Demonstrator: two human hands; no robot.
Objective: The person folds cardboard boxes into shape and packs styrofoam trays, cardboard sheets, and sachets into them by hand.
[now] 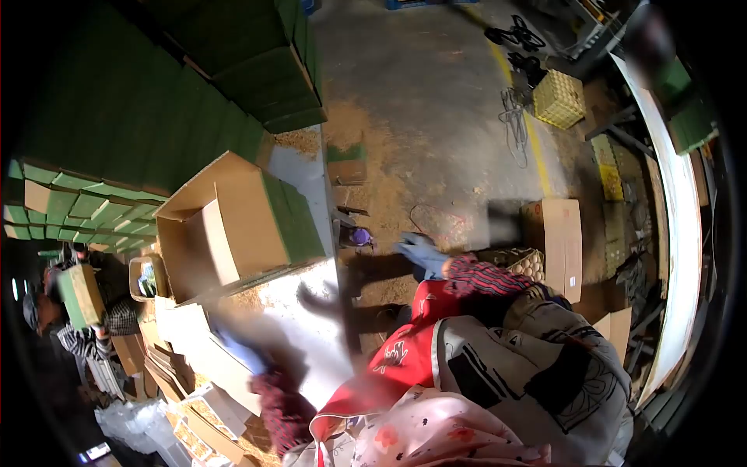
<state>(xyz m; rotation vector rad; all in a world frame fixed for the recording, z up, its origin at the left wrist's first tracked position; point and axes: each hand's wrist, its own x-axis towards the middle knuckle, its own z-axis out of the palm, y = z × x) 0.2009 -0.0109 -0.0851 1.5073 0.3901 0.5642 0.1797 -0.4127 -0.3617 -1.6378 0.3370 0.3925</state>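
My left hand (243,352), in a blue glove, is over the pale worktable beside a light cardboard sheet (210,359). Motion blurs its fingers, so I cannot tell whether it touches the sheet. My right hand (422,254), also gloved in blue, is held out past the table's edge above the floor, fingers stretched and nothing seen in them. In front of me an open cardboard box (250,214) with a green outer side stands on the worktable (317,300), its flaps raised.
Green boxes (117,109) are stacked high on the left. Egg trays (529,265) and a brown carton (562,247) stand at my right. A purple object (360,237) is by the table edge. At far left, a person (78,335) holds a green box (80,296). Sawdust-like bits cover the floor.
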